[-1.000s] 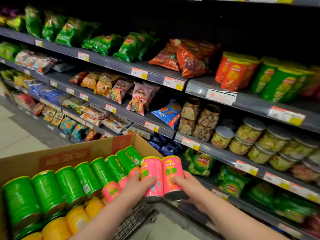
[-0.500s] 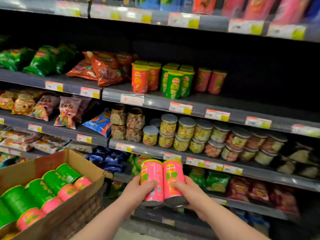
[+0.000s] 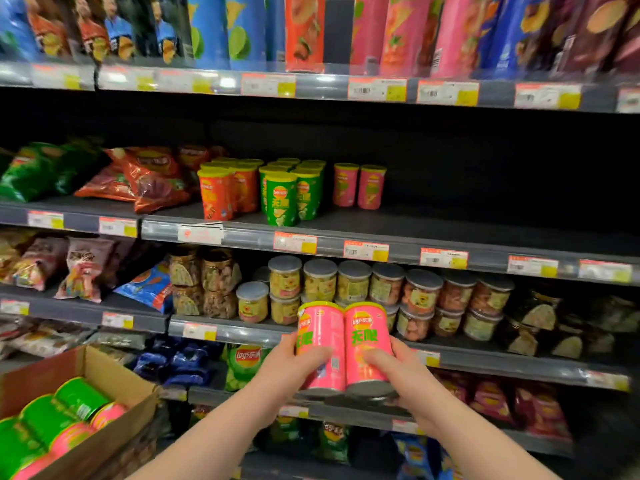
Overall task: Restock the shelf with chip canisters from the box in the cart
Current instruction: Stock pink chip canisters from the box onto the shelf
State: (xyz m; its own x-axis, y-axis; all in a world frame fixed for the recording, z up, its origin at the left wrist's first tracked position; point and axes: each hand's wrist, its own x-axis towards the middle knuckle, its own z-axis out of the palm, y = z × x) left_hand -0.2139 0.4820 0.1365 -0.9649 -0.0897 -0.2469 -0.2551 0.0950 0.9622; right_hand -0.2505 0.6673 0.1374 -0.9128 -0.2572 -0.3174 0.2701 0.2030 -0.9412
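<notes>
Two pink chip canisters stand side by side and upright in front of me. My left hand (image 3: 291, 367) grips the left pink canister (image 3: 320, 341); my right hand (image 3: 398, 372) grips the right pink canister (image 3: 367, 344). They are held below the shelf (image 3: 450, 225) where two pink canisters (image 3: 360, 185) stand beside green canisters (image 3: 291, 194) and orange canisters (image 3: 221, 192). The cardboard box (image 3: 104, 372) at lower left holds more green and pink canisters lying on their sides.
To the right of the shelved pink canisters the shelf is dark and bare. Tall chip tubes (image 3: 304, 29) line the top shelf. Lidded snack jars (image 3: 353, 282) fill the shelf behind my hands. Chip bags (image 3: 138, 178) lie at left.
The view has swung up and right, away from the box and toward the shelves. Both hands keep hold of the two pink canisters, now further from the box and in front of the jar shelf.
</notes>
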